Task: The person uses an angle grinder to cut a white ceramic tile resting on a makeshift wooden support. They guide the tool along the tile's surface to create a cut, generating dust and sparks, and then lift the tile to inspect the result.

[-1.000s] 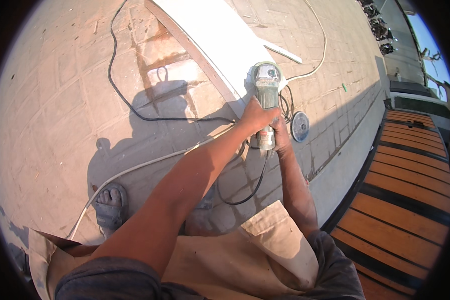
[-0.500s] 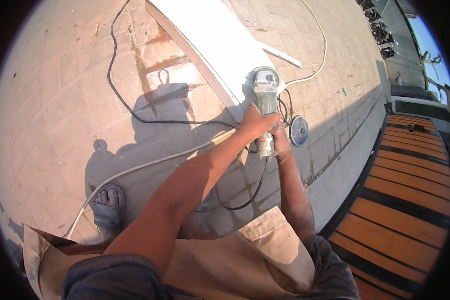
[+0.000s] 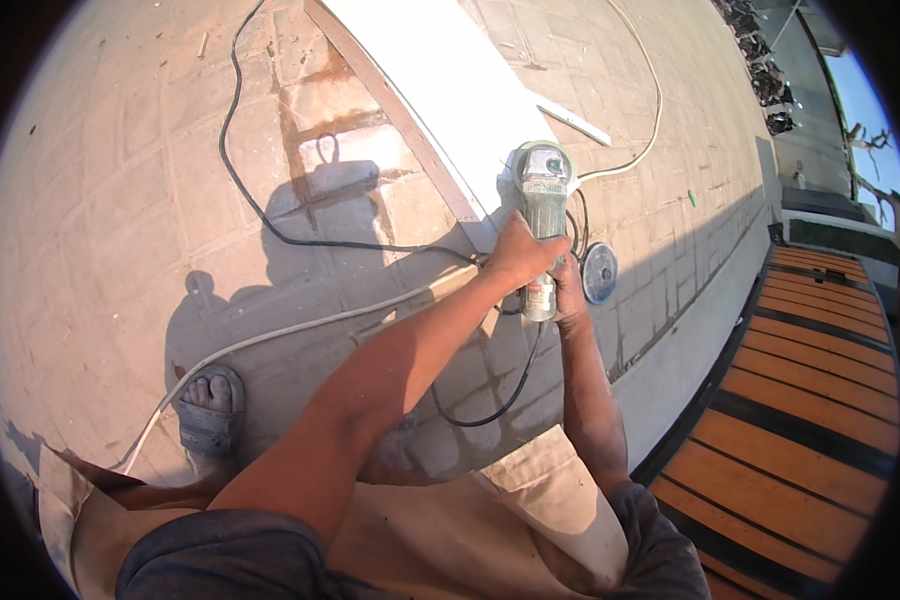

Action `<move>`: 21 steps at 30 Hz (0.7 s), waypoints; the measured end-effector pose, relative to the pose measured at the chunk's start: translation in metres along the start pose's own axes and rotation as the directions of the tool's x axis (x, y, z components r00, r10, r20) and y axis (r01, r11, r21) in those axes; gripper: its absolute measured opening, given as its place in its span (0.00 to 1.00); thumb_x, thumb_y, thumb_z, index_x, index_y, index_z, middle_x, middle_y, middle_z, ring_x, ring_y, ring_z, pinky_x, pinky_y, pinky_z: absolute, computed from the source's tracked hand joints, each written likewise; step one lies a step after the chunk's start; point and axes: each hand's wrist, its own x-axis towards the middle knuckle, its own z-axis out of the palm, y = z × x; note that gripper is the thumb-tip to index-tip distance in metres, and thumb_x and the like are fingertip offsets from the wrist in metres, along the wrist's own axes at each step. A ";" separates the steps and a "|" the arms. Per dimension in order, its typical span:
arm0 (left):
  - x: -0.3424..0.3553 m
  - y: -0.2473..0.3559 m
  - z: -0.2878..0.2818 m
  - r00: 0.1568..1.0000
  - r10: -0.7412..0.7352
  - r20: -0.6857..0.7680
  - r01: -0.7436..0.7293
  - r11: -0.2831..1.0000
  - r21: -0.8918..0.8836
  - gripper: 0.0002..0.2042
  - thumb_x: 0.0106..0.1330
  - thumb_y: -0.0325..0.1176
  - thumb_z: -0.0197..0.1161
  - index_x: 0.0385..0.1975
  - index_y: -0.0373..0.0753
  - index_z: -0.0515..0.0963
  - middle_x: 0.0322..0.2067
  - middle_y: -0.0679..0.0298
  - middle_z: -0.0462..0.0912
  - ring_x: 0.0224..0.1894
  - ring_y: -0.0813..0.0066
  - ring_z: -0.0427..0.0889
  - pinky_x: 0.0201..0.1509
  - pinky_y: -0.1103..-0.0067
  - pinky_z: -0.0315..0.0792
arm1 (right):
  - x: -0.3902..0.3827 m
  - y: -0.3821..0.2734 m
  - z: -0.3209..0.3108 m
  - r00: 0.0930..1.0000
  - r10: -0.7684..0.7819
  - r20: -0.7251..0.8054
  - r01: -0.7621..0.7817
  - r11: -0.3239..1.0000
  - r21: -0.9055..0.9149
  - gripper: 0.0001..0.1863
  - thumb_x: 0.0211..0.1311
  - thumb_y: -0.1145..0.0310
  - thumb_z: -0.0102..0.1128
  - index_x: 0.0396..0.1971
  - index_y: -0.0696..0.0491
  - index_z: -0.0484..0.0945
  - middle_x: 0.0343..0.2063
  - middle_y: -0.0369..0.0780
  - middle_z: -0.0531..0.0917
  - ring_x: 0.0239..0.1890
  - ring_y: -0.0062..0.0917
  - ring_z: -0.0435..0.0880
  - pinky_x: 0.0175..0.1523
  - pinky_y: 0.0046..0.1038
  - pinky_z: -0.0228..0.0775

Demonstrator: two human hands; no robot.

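A dusty green-grey angle grinder (image 3: 544, 205) is held in both my hands, its head over the near right end of a long white slab (image 3: 450, 90). My left hand (image 3: 521, 252) is closed round the middle of its body. Lower down, my right hand (image 3: 569, 288) wraps the rear part of the grinder, beside the cord end. The grinder's head hides its disc and where it meets the slab. A dark power cord (image 3: 523, 392) loops from the back of the tool toward me.
A loose round disc (image 3: 600, 272) lies on the paving right of the grinder. A pale hose (image 3: 290, 328) and a black cable (image 3: 232, 170) cross the ground. A white strip (image 3: 574, 122) lies beside the slab. An orange slatted panel (image 3: 800, 400) borders the right.
The whole view has shifted slightly, so the slab and grinder appear a little lower and farther right. Both hands keep their hold, with the grinder at nearly the same place over the slab.
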 end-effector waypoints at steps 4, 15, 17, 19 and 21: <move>0.003 0.007 -0.003 0.996 -0.029 0.086 0.024 0.998 0.058 0.30 0.51 0.38 0.71 0.49 0.25 0.70 0.38 0.51 0.82 0.37 0.65 0.85 0.36 0.73 0.80 | 0.005 0.008 -0.012 1.000 -0.009 -0.008 0.009 1.000 -0.004 0.21 0.55 0.66 0.63 0.47 0.60 0.74 0.37 0.40 0.82 0.33 0.21 0.83 0.36 0.24 0.79; -0.009 0.027 -0.008 0.993 -0.069 0.094 0.073 0.997 -0.038 0.37 0.50 0.42 0.71 0.50 0.18 0.63 0.43 0.39 0.78 0.39 0.54 0.85 0.30 0.71 0.83 | 0.004 0.001 -0.006 1.000 -0.007 -0.019 0.007 1.000 0.021 0.20 0.56 0.66 0.62 0.47 0.59 0.74 0.37 0.40 0.82 0.33 0.21 0.84 0.36 0.23 0.79; -0.004 0.018 -0.006 0.997 -0.022 0.072 0.023 1.000 -0.015 0.30 0.52 0.39 0.70 0.48 0.23 0.69 0.40 0.47 0.81 0.38 0.62 0.84 0.30 0.72 0.82 | 0.005 0.004 -0.004 1.000 0.003 -0.022 -0.002 0.998 0.065 0.20 0.55 0.66 0.62 0.47 0.59 0.74 0.37 0.40 0.82 0.33 0.21 0.84 0.36 0.23 0.79; 0.002 0.008 -0.005 0.999 0.002 0.054 -0.003 1.000 0.002 0.26 0.53 0.37 0.70 0.47 0.26 0.72 0.38 0.52 0.82 0.37 0.67 0.84 0.31 0.73 0.81 | 0.007 0.003 -0.001 1.000 0.000 -0.021 0.001 1.000 0.030 0.20 0.56 0.66 0.62 0.47 0.59 0.74 0.37 0.40 0.82 0.33 0.22 0.84 0.35 0.23 0.79; 0.006 0.007 -0.003 0.998 0.008 0.054 -0.008 1.000 0.008 0.26 0.53 0.37 0.70 0.47 0.27 0.73 0.37 0.53 0.83 0.36 0.67 0.84 0.31 0.73 0.80 | 0.009 0.002 -0.002 0.999 -0.017 -0.034 0.017 1.000 -0.001 0.20 0.56 0.65 0.62 0.46 0.59 0.74 0.37 0.41 0.82 0.32 0.22 0.84 0.34 0.24 0.79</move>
